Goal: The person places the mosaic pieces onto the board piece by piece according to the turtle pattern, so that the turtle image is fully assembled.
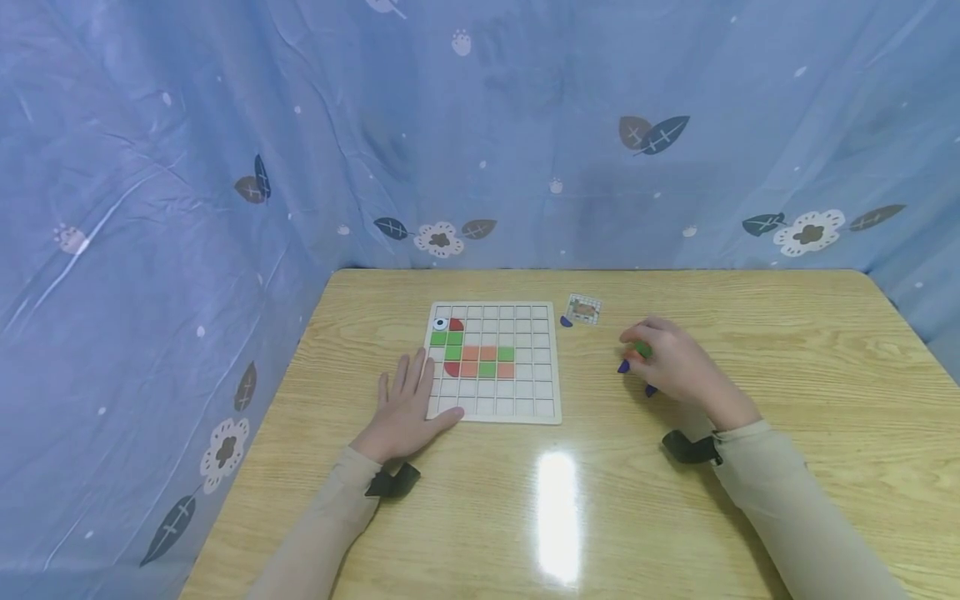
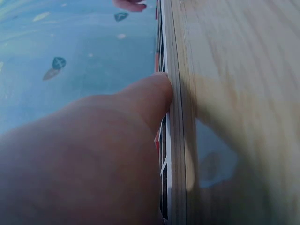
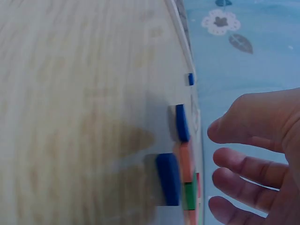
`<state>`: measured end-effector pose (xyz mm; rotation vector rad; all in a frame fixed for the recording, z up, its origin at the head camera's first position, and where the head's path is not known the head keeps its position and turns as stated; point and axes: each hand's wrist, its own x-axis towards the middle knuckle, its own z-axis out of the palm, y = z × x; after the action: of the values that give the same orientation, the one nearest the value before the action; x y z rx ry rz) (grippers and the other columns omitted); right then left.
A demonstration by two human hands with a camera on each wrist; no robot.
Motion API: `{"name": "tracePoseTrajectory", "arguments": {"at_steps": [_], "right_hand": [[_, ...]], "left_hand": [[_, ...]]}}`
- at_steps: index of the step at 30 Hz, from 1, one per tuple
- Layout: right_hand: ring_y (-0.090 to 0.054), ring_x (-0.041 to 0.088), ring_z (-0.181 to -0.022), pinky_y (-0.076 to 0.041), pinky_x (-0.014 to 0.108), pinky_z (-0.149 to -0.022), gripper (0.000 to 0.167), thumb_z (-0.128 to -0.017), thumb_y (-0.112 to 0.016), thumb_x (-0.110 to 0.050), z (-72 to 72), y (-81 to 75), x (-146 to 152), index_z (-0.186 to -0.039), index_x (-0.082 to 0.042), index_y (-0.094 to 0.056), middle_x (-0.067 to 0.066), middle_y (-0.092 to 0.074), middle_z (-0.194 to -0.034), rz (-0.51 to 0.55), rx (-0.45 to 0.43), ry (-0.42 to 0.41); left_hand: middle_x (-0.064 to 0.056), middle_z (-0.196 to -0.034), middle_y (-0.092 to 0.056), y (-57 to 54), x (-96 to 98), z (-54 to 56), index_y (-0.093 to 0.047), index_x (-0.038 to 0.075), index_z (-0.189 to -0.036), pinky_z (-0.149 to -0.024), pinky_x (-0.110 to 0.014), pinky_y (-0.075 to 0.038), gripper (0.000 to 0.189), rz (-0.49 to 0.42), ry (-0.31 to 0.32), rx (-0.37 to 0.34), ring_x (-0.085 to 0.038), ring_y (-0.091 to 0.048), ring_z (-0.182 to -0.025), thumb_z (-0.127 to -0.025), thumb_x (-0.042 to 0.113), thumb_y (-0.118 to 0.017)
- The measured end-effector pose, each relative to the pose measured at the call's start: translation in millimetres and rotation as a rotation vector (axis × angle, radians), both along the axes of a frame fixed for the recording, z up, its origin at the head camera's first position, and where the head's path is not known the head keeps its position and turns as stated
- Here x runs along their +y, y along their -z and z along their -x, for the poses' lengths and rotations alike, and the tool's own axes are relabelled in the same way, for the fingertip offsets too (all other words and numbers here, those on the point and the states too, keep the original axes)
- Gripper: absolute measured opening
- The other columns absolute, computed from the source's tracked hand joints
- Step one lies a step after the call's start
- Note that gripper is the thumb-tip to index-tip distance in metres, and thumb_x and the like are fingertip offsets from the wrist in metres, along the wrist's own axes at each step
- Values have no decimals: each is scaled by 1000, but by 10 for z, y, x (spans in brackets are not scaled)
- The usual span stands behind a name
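Observation:
A white gridded board (image 1: 534, 392) lies on the table, with green, orange and red pieces in several of its squares and an eye piece (image 1: 440, 324) at upper left. My left hand (image 1: 407, 417) rests spread along the board's left and near edges, its thumb on the near rim. To the right of the board, my right hand (image 1: 678, 358) hovers over loose pieces. In the right wrist view its thumb and fingers stand apart with nothing between them, beside a blue piece (image 3: 168, 179), another blue piece (image 3: 182, 123), an orange piece (image 3: 186, 161) and a green piece (image 3: 190, 194).
A small picture card (image 1: 583, 309) lies past the board's upper right corner, with a blue half-round piece (image 1: 566, 322) by its lower left. Behind the wooden table (image 1: 465, 500) hangs a blue patterned curtain (image 1: 517, 142), which also runs along the left side.

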<state>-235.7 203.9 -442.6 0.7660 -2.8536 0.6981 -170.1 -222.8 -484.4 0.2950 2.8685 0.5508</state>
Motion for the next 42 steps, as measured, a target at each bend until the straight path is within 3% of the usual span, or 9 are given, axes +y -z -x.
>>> {"name": "tracePoseTrajectory", "arguments": {"at_steps": [7,17,32,42], "right_hand": [[-46,21,-87,-40,37,-70,22,-90,-72,1,30,87,24,-111,-4,-73,10,-62,-100,-59,-50,-12],[-45,20,-83,-37,36,-71,21,-84,-73,5,44,85,27,-98,-11,-68,2,-53,-82,-92,-61,-27],[-48,16,-76,-39,30,-63,17,-85,-72,0,31,82,24,-100,-10,-71,2,-59,-86,-73,-96,-17],[-55,20,-86,-50,36,-74,27,-84,-73,-2,3,61,-148,-111,-1,-73,7,-64,-98,26,-72,-18]], "left_hand": [[-13,-176,9,60,-16,17,-3,5,-168,-123,-70,6,107,6,9,28,-39,13,-161,-98,73,-47],[-11,-176,11,14,-3,5,0,7,-168,-124,-70,6,108,17,5,11,-37,14,-162,-97,73,-48],[-10,-176,11,-8,2,-5,-1,7,-167,-124,-69,6,107,4,2,7,-37,14,-162,-98,72,-48],[-10,-176,12,4,-11,0,-1,7,-168,-124,-69,6,108,7,9,11,-37,15,-161,-97,74,-47]]}}
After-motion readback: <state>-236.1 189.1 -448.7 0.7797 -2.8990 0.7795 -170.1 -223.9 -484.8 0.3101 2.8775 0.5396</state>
